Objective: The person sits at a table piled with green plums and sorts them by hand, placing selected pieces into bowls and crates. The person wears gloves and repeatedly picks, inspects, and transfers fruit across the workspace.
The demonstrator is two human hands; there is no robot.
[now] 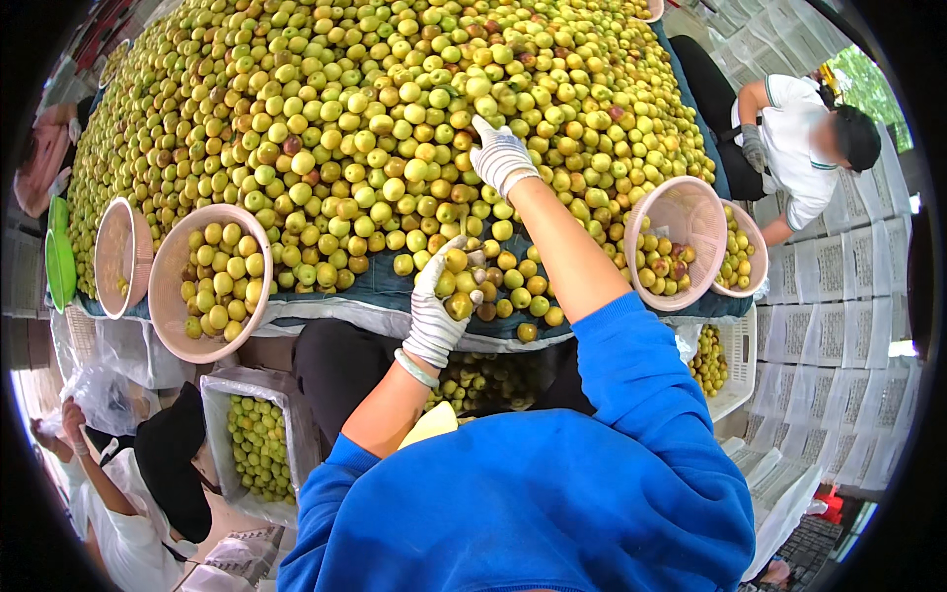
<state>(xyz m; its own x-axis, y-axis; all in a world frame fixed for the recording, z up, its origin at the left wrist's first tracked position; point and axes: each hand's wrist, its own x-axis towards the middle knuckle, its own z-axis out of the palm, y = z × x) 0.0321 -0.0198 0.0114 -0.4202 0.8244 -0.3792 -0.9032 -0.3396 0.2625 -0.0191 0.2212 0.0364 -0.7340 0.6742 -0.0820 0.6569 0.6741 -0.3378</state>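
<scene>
A wide heap of yellow-green plum-like fruits (355, 140) covers the cloth-topped table before me. My left hand (442, 303), in a white striped glove, cups several of these fruits at the table's near edge. Farther out, my right hand (503, 152), gloved alike, reaches onto the heap with its index finger extended and touches or nearly touches fruits there; whether one lies under the palm is hidden. Loose fruits (520, 298) rest on the dark cloth just right of my left hand.
Pink plastic baskets with fruits stand at the table edge, left (166, 325) and right (703, 214). A plastic-lined crate of green fruits (259, 444) is at lower left. A co-worker in white (795, 140) sits at right; another person (126, 510) is at lower left. Green basins (59, 266) stand far left.
</scene>
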